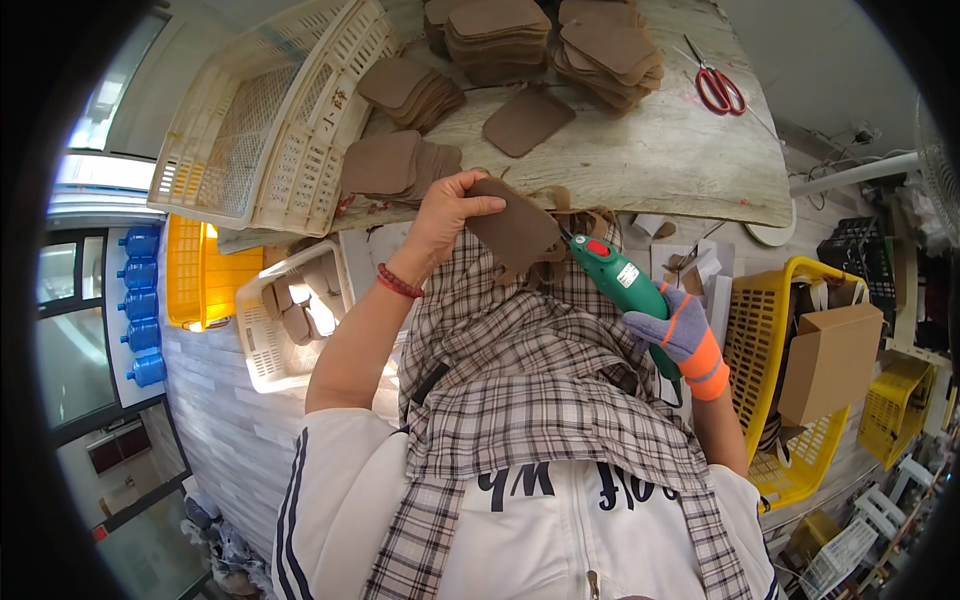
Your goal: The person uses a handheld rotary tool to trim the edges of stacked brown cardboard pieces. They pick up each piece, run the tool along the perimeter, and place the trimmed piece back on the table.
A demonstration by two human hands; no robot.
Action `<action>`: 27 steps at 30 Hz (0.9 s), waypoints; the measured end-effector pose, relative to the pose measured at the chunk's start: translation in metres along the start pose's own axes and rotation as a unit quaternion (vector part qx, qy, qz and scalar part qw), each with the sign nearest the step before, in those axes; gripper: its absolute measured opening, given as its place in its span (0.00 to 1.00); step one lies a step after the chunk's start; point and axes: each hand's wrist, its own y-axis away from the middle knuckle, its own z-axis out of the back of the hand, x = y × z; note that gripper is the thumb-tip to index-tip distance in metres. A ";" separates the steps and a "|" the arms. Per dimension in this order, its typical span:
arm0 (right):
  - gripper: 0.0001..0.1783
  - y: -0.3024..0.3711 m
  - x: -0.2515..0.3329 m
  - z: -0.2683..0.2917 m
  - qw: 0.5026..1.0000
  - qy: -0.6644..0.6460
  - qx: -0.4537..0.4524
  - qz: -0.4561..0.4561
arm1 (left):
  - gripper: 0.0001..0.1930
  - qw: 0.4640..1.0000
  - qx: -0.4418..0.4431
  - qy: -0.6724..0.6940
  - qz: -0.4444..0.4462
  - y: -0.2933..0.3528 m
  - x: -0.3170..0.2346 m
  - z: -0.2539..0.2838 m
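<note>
My left hand, with a red bead bracelet at the wrist, is closed on the upper left corner of a flat brown piece, thumb on top. The piece looks like soft sheet material with rounded corners. In an orange and purple-grey glove, my right hand is wrapped round a green handheld power tool with a red switch. The tool's narrow tip is at the right edge of the piece; whether they touch I cannot tell. Narrow brown strips curl around there, some hanging over my checked apron.
Stacks of similar brown pieces and one single piece lie on the worktable. Red-handled scissors lie at its right. A white crate leans at left; yellow baskets and a cardboard box stand right.
</note>
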 end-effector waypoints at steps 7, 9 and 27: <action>0.25 0.004 0.008 -0.005 0.999 -0.024 0.027 -0.008 | 0.09 0.998 0.045 -0.045 0.021 -0.001 -0.002 0.005; 0.26 0.003 0.002 -0.004 1.000 0.007 0.021 0.009 | 0.07 0.997 0.044 -0.055 0.021 -0.001 0.001 0.005; 0.24 -0.002 0.004 -0.012 0.998 0.057 0.008 0.034 | 0.08 0.983 0.087 -0.137 0.092 0.015 -0.006 -0.027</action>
